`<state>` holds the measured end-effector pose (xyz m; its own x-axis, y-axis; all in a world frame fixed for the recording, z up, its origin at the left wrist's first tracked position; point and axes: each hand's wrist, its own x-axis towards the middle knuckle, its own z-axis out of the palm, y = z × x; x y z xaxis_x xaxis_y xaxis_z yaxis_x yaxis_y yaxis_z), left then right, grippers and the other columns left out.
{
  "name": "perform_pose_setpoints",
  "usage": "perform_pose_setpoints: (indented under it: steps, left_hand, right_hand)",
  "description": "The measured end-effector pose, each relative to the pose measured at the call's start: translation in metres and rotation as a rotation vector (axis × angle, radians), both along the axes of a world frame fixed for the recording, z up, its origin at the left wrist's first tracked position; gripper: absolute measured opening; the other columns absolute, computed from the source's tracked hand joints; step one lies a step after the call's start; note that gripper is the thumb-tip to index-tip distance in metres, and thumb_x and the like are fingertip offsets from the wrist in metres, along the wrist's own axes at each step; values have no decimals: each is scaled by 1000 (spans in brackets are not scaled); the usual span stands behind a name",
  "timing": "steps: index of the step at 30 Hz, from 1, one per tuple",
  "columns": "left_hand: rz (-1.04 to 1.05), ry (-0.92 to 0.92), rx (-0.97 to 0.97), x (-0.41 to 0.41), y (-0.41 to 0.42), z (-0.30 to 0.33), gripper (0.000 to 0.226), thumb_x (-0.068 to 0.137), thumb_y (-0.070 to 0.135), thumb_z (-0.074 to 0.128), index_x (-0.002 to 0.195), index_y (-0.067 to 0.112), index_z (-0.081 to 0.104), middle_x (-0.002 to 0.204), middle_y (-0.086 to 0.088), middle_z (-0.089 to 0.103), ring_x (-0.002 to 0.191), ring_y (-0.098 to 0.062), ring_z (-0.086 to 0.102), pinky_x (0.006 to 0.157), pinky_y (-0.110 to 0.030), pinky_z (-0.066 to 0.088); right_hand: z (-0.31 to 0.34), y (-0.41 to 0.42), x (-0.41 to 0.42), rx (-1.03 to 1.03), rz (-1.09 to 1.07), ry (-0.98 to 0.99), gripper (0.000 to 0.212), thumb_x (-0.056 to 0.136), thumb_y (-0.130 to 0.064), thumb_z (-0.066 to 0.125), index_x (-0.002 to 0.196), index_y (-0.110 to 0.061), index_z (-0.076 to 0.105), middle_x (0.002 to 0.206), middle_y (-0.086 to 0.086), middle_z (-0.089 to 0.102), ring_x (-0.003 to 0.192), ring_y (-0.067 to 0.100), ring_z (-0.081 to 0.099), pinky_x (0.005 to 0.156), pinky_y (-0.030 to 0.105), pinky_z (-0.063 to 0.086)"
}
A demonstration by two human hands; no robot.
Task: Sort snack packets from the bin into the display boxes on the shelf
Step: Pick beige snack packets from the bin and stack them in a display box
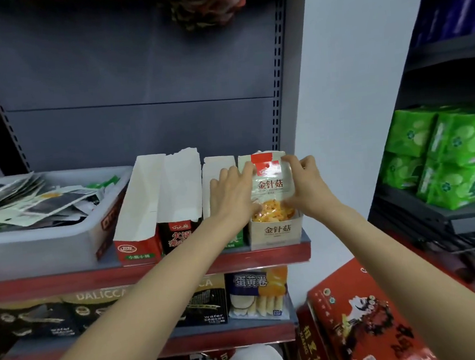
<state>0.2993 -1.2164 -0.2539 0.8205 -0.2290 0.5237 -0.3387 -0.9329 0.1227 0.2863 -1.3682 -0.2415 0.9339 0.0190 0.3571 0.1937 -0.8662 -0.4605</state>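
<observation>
We see our left hand [233, 193] and right hand [307, 186] pinching the enoki mushroom packet [271, 188] upright in the beige display box [275, 232], which hides its base.

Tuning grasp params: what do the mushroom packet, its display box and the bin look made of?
Enoki mushroom packet: thin plastic film, glossy, by the glare near its top and the clear window showing yellow contents. Both hands hold it.
Beige display box: printed cardboard, matte, with folded flat walls.
Grey bin: probably moulded plastic, smooth with a dull sheen and rounded rim.
</observation>
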Motion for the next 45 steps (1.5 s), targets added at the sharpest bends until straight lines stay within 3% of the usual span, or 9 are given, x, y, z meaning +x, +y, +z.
perform_pose_setpoints:
  steps: [5, 11, 14, 18, 23, 28, 37, 41, 45]
  left_hand:
    - [-50, -62, -114, -7, 17, 7, 55, 80, 35, 71, 127, 24, 43, 127, -2, 40, 118, -21, 38, 91, -33, 34]
    - [-45, -60, -328, -26, 93, 18, 21, 91, 28, 53, 112, 24, 52, 103, 8, 58, 96, -17, 54, 77, -32, 40]
    - [105, -42, -377, -36, 145, 24, 18, 91, 31, 52, 109, 27, 54, 90, 10, 63, 83, -18, 58, 66, -31, 43]
    - [263, -109, -386, -40, 228, 26, 16, 88, 24, 55, 102, 18, 60, 87, 2, 66, 86, -26, 63, 73, -38, 50]
    - [375, -89, -376, -36, 334, 21, 28, 85, 11, 60, 113, 7, 59, 114, -15, 61, 110, -34, 54, 93, -42, 43]
    - [325, 142, -328, -39, 386, 7, 46, 93, 30, 55, 137, 17, 47, 142, -6, 47, 130, -25, 42, 105, -35, 33]
    - [336, 295, -473, -58, 380, 11, 52, 91, 65, 29, 132, 39, 48, 145, 15, 41, 136, -13, 34, 109, -39, 24]
    - [274, 185, -667, -57, 379, 10, 43, 99, 49, 23, 124, 40, 57, 144, 9, 44, 135, -15, 35, 108, -36, 25]
    - [105, 119, -864, -59, 377, 15, 39, 94, 4, 36, 103, 35, 59, 123, 10, 53, 124, -8, 43, 95, -23, 31]
  right_hand:
    - [4, 14, -5, -120, -29, -176, 77, 75, -15, 74, 140, -17, 32, 139, 13, 23, 130, 29, 24, 102, 34, 36]
    - [7, 82, -5, -33, 264, -291, 34, 92, -13, 53, 126, -14, 53, 123, 4, 48, 112, 18, 49, 91, 25, 40]
    - [7, 131, 1, -62, 366, -307, 28, 94, -14, 48, 120, -13, 57, 116, 3, 55, 106, 17, 54, 86, 29, 43]
    - [3, 201, 10, 6, 477, -278, 28, 92, -12, 49, 119, -12, 58, 112, 5, 58, 107, 19, 53, 88, 28, 41]
    - [5, 286, 21, -37, 581, -193, 45, 89, -12, 55, 132, -11, 47, 126, 12, 51, 121, 26, 42, 98, 34, 36]
    - [7, 341, 35, -229, 689, -36, 71, 84, -5, 62, 146, -19, 29, 146, 8, 39, 133, 26, 36, 103, 30, 30]
    - [9, 351, 54, -252, 765, 15, 41, 88, -14, 64, 128, -24, 59, 125, 1, 63, 109, 22, 59, 81, 21, 40]
    - [9, 344, 49, -40, 808, 31, 32, 94, -16, 56, 124, -23, 62, 105, -5, 67, 73, 3, 56, 63, 11, 36]
    - [10, 337, 38, 299, 886, 68, 25, 97, -13, 50, 113, -9, 68, 108, -3, 68, 92, 5, 61, 81, 12, 45]
